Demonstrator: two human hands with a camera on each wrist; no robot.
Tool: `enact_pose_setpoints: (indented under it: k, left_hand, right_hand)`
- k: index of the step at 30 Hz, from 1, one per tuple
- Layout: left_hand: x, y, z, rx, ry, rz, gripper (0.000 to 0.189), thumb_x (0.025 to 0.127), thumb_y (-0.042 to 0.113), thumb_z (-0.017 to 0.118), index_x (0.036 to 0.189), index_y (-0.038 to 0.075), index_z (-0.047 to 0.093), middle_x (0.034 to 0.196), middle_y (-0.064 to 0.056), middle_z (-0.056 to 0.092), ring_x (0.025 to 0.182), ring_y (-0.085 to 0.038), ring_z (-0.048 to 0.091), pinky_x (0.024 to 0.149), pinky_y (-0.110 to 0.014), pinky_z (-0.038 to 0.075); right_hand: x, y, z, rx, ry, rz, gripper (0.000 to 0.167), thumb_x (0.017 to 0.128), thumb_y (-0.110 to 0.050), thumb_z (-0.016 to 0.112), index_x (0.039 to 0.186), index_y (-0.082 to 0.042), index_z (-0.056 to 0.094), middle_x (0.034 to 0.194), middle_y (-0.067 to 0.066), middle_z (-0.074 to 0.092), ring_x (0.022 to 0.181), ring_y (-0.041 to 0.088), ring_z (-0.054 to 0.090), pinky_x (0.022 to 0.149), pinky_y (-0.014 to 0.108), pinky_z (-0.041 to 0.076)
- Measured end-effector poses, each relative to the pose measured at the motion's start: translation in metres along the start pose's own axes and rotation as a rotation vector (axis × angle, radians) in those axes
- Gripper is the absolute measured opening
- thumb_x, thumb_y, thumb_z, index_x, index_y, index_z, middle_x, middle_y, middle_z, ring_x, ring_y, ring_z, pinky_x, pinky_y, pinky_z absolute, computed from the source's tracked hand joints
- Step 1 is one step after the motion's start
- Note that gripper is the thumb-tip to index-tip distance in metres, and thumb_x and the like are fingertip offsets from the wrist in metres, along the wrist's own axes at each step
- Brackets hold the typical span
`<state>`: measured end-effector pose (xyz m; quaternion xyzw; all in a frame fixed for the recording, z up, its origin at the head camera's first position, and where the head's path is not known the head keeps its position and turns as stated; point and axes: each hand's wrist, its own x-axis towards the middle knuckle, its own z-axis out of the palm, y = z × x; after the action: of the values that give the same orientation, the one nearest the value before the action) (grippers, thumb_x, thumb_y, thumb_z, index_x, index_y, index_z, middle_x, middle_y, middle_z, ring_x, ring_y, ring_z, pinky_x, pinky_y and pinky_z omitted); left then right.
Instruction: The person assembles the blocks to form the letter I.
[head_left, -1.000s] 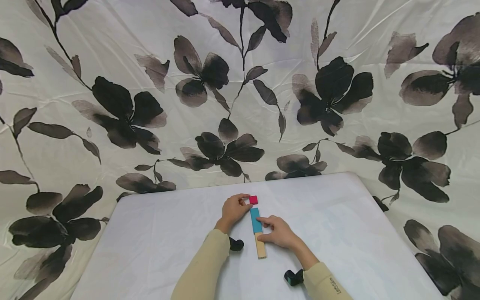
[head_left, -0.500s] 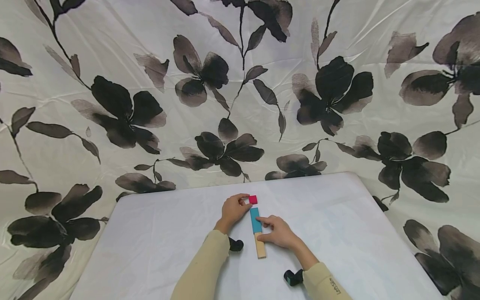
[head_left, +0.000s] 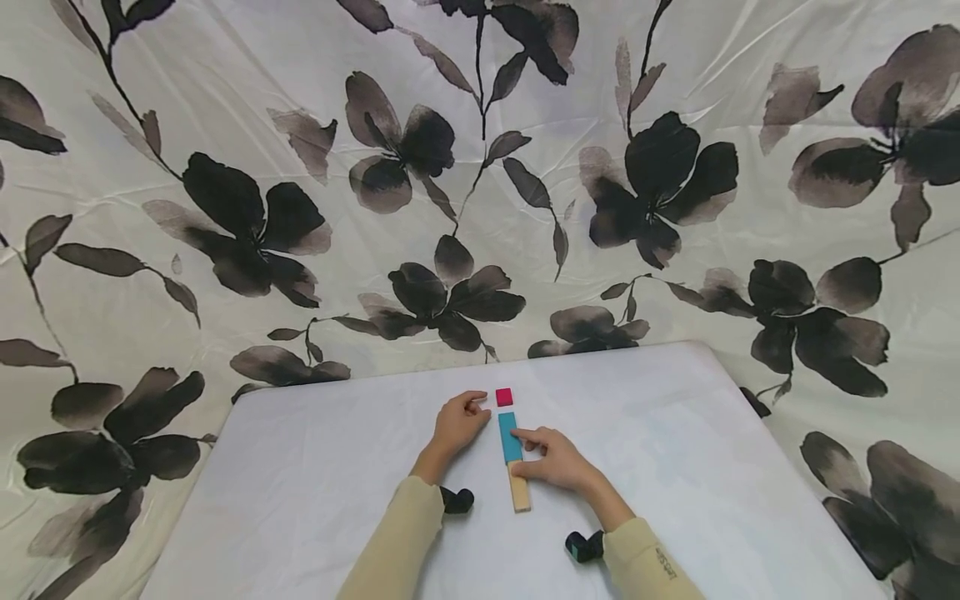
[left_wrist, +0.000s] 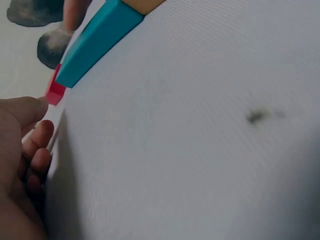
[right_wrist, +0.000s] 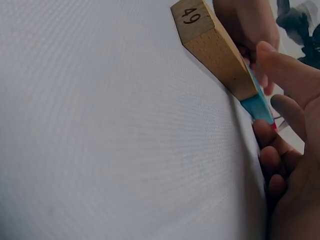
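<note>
In the head view a blue wooden block (head_left: 509,437) and a natural wooden block (head_left: 520,492) lie end to end in a line. Past the blue block's far end, across a small gap, sits a red block (head_left: 504,397), showing a small square face. My left hand (head_left: 459,423) is just left of the red block, thumb and fingers apart and holding nothing. My right hand (head_left: 558,460) is at the line's right side, index finger extended over the blue block and thumb by the joint with the natural block. The right wrist view shows "49" on the natural block's end (right_wrist: 190,19).
A white-covered table (head_left: 637,433) bears the blocks. Behind it hangs a pale cloth with dark flowers (head_left: 450,304). Black wrist devices show below the left sleeve (head_left: 401,533) and beside the right sleeve (head_left: 645,558).
My left hand has let go of the red block and drawn back a little to the left. The right hand stays by the blue and natural blocks. The head view has shifted slightly.
</note>
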<state>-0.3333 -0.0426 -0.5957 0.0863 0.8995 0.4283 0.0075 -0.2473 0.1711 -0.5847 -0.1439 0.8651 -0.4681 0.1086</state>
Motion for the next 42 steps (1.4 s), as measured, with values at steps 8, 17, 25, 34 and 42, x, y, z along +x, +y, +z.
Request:
enact_pose_setpoints:
  k: [8,17,25,34,42]
  left_hand:
    - [-0.019,-0.004,-0.018,-0.098,-0.09,-0.019,0.028,0.092,0.015,0.068,0.118,0.006,0.068,0.076,-0.001,0.056,0.068,-0.015,0.048,0.063,-0.03,0.04]
    - [-0.049,-0.013,-0.035,-0.103,-0.116,0.054,0.024,0.093,0.014,0.065,0.116,0.006,0.069,0.081,0.001,0.059,0.069,-0.015,0.05,0.062,-0.028,0.043]
    - [-0.081,-0.016,-0.048,-0.076,-0.131,0.077,0.024,0.095,0.017,0.064,0.117,0.007,0.068,0.085,0.002,0.06,0.073,-0.013,0.053,0.065,-0.029,0.044]
    - [-0.109,-0.021,-0.053,-0.052,-0.114,0.092,0.024,0.095,0.018,0.064,0.116,0.009,0.068,0.086,0.005,0.059,0.074,-0.012,0.053,0.066,-0.027,0.045]
    - [-0.131,-0.018,-0.059,-0.015,-0.086,0.086,0.023,0.094,0.017,0.065,0.116,0.01,0.068,0.085,0.008,0.059,0.074,-0.01,0.054,0.067,-0.027,0.046]
  right_hand:
    - [0.005,0.003,-0.002,0.005,0.003,0.005,0.06,0.083,-0.037,0.077,0.135,-0.013,0.059,0.093,0.0,0.052,0.086,0.019,0.044,0.072,0.034,0.037]
    - [0.007,0.007,-0.003,0.007,0.022,0.012,0.057,0.083,-0.035,0.077,0.133,-0.013,0.061,0.093,0.0,0.053,0.084,0.018,0.044,0.069,0.031,0.037]
    - [0.008,0.007,-0.003,0.02,0.034,0.014,0.055,0.082,-0.033,0.078,0.131,-0.013,0.062,0.092,0.001,0.053,0.083,0.018,0.044,0.07,0.033,0.037]
    - [0.005,0.004,0.001,0.101,0.043,0.019,0.055,0.083,-0.03,0.078,0.132,-0.012,0.062,0.094,0.003,0.054,0.081,0.019,0.044,0.067,0.03,0.036]
    - [0.001,0.002,0.003,0.101,0.055,0.034,0.053,0.083,-0.029,0.078,0.131,-0.013,0.062,0.093,0.001,0.055,0.082,0.019,0.045,0.068,0.03,0.037]
